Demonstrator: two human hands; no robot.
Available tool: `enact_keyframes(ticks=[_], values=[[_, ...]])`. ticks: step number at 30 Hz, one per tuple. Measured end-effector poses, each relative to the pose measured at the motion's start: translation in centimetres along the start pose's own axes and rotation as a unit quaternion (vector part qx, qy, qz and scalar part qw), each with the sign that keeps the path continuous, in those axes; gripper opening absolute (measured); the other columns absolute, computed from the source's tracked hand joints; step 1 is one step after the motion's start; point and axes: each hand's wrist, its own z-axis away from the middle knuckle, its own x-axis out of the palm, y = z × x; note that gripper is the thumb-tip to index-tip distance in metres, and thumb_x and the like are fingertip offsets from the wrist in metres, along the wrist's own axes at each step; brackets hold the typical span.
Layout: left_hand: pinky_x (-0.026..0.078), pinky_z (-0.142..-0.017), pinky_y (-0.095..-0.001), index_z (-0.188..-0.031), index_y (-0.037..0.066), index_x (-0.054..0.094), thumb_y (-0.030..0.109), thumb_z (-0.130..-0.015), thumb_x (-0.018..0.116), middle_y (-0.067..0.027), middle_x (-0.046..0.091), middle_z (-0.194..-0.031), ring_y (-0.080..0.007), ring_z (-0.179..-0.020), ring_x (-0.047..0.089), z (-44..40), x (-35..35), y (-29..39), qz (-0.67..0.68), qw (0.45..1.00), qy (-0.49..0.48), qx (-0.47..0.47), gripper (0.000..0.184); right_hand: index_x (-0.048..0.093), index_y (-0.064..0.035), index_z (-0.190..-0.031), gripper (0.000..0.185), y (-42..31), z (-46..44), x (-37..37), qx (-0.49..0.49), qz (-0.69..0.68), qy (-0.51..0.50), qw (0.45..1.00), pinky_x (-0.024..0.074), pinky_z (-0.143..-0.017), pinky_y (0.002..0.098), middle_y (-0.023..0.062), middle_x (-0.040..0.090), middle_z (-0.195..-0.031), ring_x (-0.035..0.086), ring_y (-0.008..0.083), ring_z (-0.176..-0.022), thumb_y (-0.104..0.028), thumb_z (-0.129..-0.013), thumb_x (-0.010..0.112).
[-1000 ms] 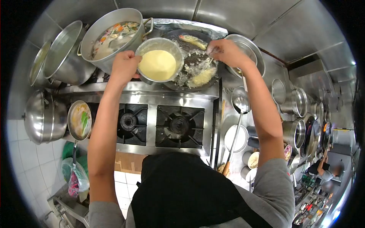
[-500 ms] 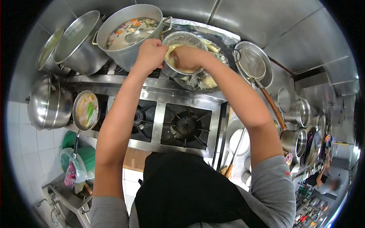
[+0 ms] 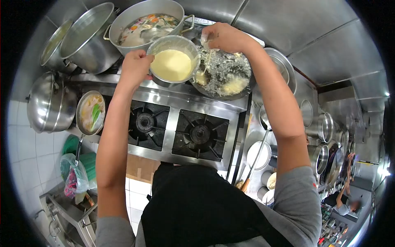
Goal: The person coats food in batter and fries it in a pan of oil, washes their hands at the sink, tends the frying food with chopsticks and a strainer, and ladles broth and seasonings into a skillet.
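Observation:
My left hand [image 3: 136,68] grips the near-left rim of a metal pot [image 3: 196,55], its thumb over the edge. Pale yellow batter [image 3: 170,65] fills part of that pot, which is tipped slightly toward me. Over the wok [image 3: 252,80] just to the right is my right hand [image 3: 225,37], fingers bunched and coated with batter. Thin strands of batter trail from the fingertips into the foaming oil [image 3: 226,64]. A clump of frying batter [image 3: 235,85] floats near the wok's front edge, with smaller bits around it.
A large stockpot [image 3: 119,35] of broth and vegetables stands behind the batter pot. A small pan [image 3: 91,113] with a green leaf sits at the left. Two bare burners [image 3: 200,133] lie in front. A ladle [image 3: 257,158] rests at the right. Another person [image 3: 343,201] is far right.
My right hand has come out of the batter and moved right over the wok. The pot has shifted left and nearer with my left hand. Foam in the oil has spread.

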Motion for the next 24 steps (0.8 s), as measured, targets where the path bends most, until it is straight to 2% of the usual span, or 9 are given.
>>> enact_keyframes(ticks=[8, 11, 13, 15, 17, 19, 21, 24], values=[[0.054, -0.047, -0.0304, -0.066, 0.002, 0.053, 0.015, -0.081, 0.06, -0.0011, 0.048, -0.064, -0.012, -0.056, 0.052, 1.0, -1.5, -1.1, 0.021, 1.0, -0.005, -0.023, 0.021, 0.064, 0.0002, -0.092, 0.021, 1.8, -3.3, 0.9, 0.048, -0.042, -0.007, 0.998, 0.0492, -0.068, 0.0308, 0.0089, 0.066, -0.078, 0.061, 0.0164, -0.07, -0.011, -0.074, 0.064], [0.054, -0.048, -0.0309, -0.067, 0.002, 0.054, 0.016, -0.082, 0.06, -0.0009, 0.048, -0.064, -0.0117, -0.056, 0.052, 1.1, -1.6, -1.0, 0.025, 0.999, -0.002, -0.023, 0.021, 0.064, 0.0003, -0.093, 0.02, 2.0, -3.6, 0.8, 0.017, -0.016, 0.006, 1.0, 0.0498, -0.068, 0.0302, 0.0084, 0.066, -0.079, 0.062, 0.0155, -0.069, -0.01, -0.076, 0.064], [0.054, -0.048, -0.031, -0.067, 0.002, 0.054, 0.016, -0.082, 0.06, -0.0007, 0.048, -0.064, -0.0115, -0.056, 0.052, 0.9, -1.6, -1.2, 0.024, 1.0, 0.0, -0.02, 0.021, 0.064, 0.0001, -0.093, 0.02, 1.8, -2.9, 0.7, 0.032, -0.039, 0.002, 0.999, 0.0498, -0.068, 0.0305, 0.0085, 0.066, -0.079, 0.062, 0.0157, -0.07, -0.01, -0.076, 0.065], [0.054, -0.048, -0.028, -0.074, 0.005, 0.057, 0.018, -0.085, 0.059, 0.0008, 0.052, -0.067, -0.0097, -0.057, 0.055, 0.4, -1.7, -1.6, 0.005, 1.0, -0.018, -0.022, 0.018, 0.064, -0.0001, -0.093, 0.019, 1.4, -2.1, 0.7, 0.046, -0.063, -0.003, 0.997, 0.0498, -0.068, 0.0307, 0.0086, 0.067, -0.079, 0.062, 0.0158, -0.071, -0.01, -0.077, 0.065], [0.054, -0.048, -0.028, -0.073, 0.005, 0.057, 0.018, -0.085, 0.059, 0.0009, 0.052, -0.067, -0.0097, -0.057, 0.055, 0.3, -1.6, -1.5, 0.002, 1.0, -0.02, -0.017, 0.018, 0.064, -0.0003, -0.094, 0.018, 0.7, -1.1, 0.4, 0.038, -0.018, 0.001, 0.999, 0.0497, -0.07, 0.0309, 0.0084, 0.067, -0.081, 0.062, 0.016, -0.074, -0.01, -0.078, 0.064], [0.054, -0.048, -0.0281, -0.073, 0.005, 0.057, 0.018, -0.085, 0.059, 0.0011, 0.052, -0.066, -0.0097, -0.057, 0.055, 0.6, -1.3, -0.9, -0.002, 1.0, -0.021, -0.013, 0.019, 0.064, -0.0007, -0.094, 0.018, 0.4, -0.4, 0.2, 0.024, -0.015, 0.019, 0.999, 0.0495, -0.071, 0.031, 0.0083, 0.067, -0.082, 0.062, 0.016, -0.075, -0.009, -0.078, 0.064], [0.053, -0.045, -0.0299, -0.065, 0.002, 0.053, 0.015, -0.081, 0.061, -0.0007, 0.048, -0.061, -0.0107, -0.054, 0.051, 0.9, -0.7, -0.2, 0.019, 1.0, -0.004, -0.009, 0.022, 0.064, -0.0012, -0.095, 0.019, -0.4, -0.2, 0.0, 0.007, -0.014, 0.038, 0.999, 0.0493, -0.072, 0.0312, 0.0083, 0.067, -0.083, 0.062, 0.0159, -0.077, -0.009, -0.078, 0.064], [0.052, -0.045, -0.0298, -0.064, 0.002, 0.052, 0.015, -0.08, 0.061, -0.001, 0.047, -0.06, -0.0112, -0.052, 0.05, -0.1, 0.1, -0.2, -0.002, 1.0, -0.009, -0.007, 0.023, 0.064, -0.0022, -0.097, 0.022, -1.6, -0.9, 0.1, -0.013, -0.045, 0.042, 0.998, 0.049, -0.075, 0.0323, 0.01, 0.066, -0.086, 0.062, 0.0184, -0.08, -0.009, -0.077, 0.065]])
